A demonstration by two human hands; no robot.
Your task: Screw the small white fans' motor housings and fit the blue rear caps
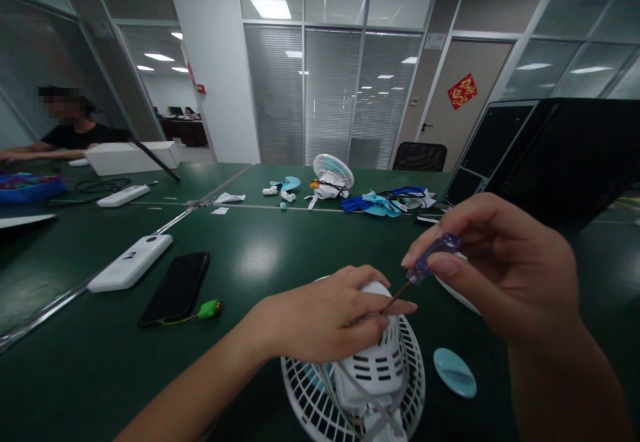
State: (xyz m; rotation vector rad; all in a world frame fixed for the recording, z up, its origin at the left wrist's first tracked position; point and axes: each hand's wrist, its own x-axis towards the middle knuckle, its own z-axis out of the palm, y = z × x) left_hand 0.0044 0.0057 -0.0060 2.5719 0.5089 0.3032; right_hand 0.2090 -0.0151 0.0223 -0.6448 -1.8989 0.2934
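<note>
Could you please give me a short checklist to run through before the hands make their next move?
1. Screwdriver held in the right hand: ok.
2. Left hand on the back of the white fan: ok.
3. Screwdriver tip seated in a screw: cannot tell, no screw shows at the left hand's fingers.
4. Cord clear of the fan's back: not ok, it crosses it.
5. Light blue oval piece and phone apart from the fan: ok.

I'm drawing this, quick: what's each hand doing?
Left hand: fingers on the white fan.
Right hand: closed on a purple screwdriver.
</note>
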